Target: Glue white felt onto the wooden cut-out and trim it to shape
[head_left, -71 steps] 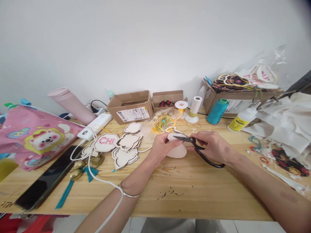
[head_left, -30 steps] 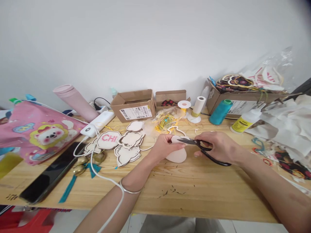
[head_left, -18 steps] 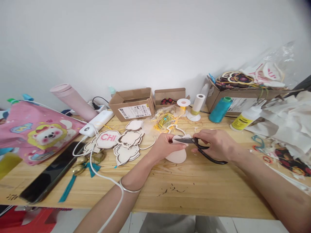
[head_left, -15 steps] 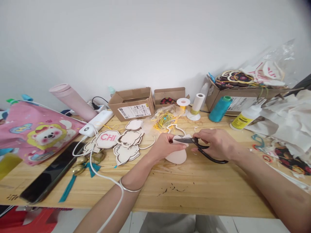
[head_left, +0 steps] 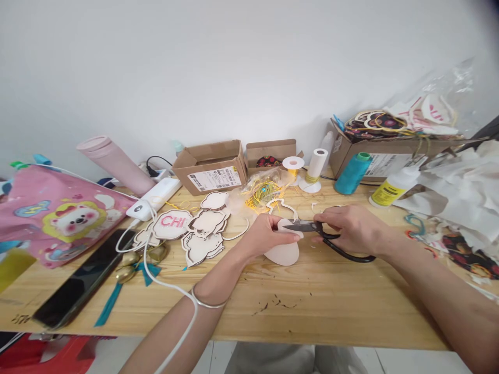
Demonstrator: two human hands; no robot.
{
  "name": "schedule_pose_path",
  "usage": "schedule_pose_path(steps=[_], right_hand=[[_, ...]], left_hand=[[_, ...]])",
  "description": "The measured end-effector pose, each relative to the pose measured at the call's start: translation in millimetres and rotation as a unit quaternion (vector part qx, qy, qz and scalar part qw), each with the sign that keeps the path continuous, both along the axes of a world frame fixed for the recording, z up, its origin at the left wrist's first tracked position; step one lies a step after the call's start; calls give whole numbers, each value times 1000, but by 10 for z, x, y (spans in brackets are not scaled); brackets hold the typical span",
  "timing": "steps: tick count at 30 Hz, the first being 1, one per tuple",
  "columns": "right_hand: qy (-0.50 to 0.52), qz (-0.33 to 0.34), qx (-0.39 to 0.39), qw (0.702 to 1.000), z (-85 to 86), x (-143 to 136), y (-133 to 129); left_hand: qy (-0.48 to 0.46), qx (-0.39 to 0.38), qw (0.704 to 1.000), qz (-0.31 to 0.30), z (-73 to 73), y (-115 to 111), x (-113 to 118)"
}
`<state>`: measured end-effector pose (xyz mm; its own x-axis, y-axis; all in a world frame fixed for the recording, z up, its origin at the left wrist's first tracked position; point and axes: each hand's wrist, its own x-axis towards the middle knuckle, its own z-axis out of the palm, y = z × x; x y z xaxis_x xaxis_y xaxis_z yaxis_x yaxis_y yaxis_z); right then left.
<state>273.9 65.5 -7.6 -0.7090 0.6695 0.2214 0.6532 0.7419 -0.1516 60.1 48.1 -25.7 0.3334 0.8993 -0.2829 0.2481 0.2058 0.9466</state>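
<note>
My left hand is closed on a small white piece of fabric or paper, pinched between thumb and fingers. My right hand grips black-handled scissors, whose dark blades lie across the white piece with their tips near my left fingers. Directly under my left hand, a pale rounded piece rests on the table; whether it joins the held piece is hidden. Just behind my hands is a thin wooden outline frame. Left of them lie several cloud-shaped wooden pieces and one lettered "CHI".
Behind stand a small cardboard box, tangled yellow cord, a white roll, a teal thread cone and a glue bottle. A white cable crosses my left forearm. A phone lies left; white fabric is heaped right.
My right hand and the scissors have shifted slightly right, and the handles sit a little farther out. My left hand keeps its pinch on the white piece in nearly the same place.
</note>
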Motion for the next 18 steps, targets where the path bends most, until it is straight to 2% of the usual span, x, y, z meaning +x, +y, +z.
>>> schedule_pose_path(steps=[8, 18], right_hand=[[12, 16, 23, 1000, -78, 2, 10], [-41, 8, 68, 997, -2, 10, -10]], left_hand=[[-12, 2, 1000, -1, 13, -5, 21], [6, 19, 999, -27, 59, -22, 7]])
